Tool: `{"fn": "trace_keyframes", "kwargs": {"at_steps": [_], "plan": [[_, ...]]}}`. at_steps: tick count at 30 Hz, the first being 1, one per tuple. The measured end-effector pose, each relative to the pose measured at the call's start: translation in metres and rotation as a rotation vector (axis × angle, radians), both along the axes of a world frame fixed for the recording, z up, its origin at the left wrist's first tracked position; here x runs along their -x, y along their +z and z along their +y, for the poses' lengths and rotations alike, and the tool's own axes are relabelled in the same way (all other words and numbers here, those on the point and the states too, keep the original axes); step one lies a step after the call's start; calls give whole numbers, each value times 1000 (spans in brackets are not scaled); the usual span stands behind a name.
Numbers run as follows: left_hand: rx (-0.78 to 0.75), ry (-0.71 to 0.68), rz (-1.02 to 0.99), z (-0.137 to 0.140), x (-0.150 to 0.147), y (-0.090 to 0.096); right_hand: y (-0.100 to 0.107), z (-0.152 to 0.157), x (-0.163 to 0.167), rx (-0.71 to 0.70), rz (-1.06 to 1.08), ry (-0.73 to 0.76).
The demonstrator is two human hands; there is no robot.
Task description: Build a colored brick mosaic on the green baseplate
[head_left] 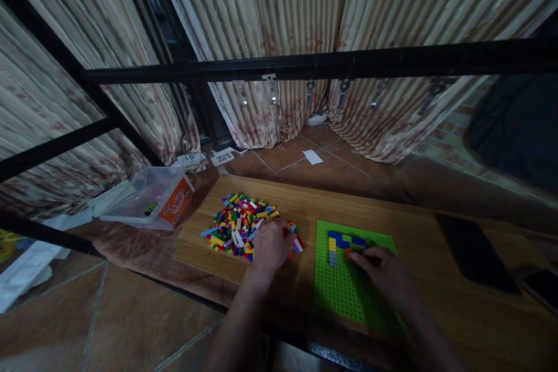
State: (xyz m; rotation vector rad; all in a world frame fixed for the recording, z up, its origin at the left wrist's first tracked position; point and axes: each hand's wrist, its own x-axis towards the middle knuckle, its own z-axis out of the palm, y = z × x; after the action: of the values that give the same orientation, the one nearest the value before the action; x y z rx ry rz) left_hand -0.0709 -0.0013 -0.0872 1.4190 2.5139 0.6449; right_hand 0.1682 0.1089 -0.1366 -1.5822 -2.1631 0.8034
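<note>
My left hand point(271, 243) reaches into the right side of a heap of mixed toy bricks point(238, 226). Its fingers are curled, and the back of the hand hides what they hold, if anything. My right hand point(380, 267) is over a green baseplate point(337, 296), thumb and finger closed on a small red brick point(348, 253). That brick is beside the blue bricks point(344, 243) fixed near the plate's far edge. A yellow brick point(332, 244) and grey bricks point(333, 258) form a column going down from their left end.
The wooden table point(300, 200) also bears a dark flat panel point(475, 253) and a phone-like dark object point(543, 288) at right. A clear plastic box point(143, 200) with an orange label stands left. A black metal bar point(305, 65) crosses before striped curtains point(288, 6).
</note>
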Motion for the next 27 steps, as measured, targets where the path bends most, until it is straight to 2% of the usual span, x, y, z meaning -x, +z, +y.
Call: {"fn": "trace_keyframes", "kwargs": {"at_steps": [3, 7, 12, 16, 22, 27], "plan": [[64, -6, 53, 3, -6, -5, 6, 3, -3, 76, -3, -26], [110, -11, 74, 5, -3, -8, 15, 1, -3, 65, 33, -60], [36, -78, 46, 7, 0, -2, 28, 0, -4, -36, 155, -214], [-36, -169, -66, 10, -11, 3, 34, 2, -8, -45, 301, -274], [-48, -387, -167, 13, -51, 0, 31, -2, -7, 61, 481, -106], [-70, -465, -178, 19, -75, -7, 30, -7, -7, 193, 439, 116]]}}
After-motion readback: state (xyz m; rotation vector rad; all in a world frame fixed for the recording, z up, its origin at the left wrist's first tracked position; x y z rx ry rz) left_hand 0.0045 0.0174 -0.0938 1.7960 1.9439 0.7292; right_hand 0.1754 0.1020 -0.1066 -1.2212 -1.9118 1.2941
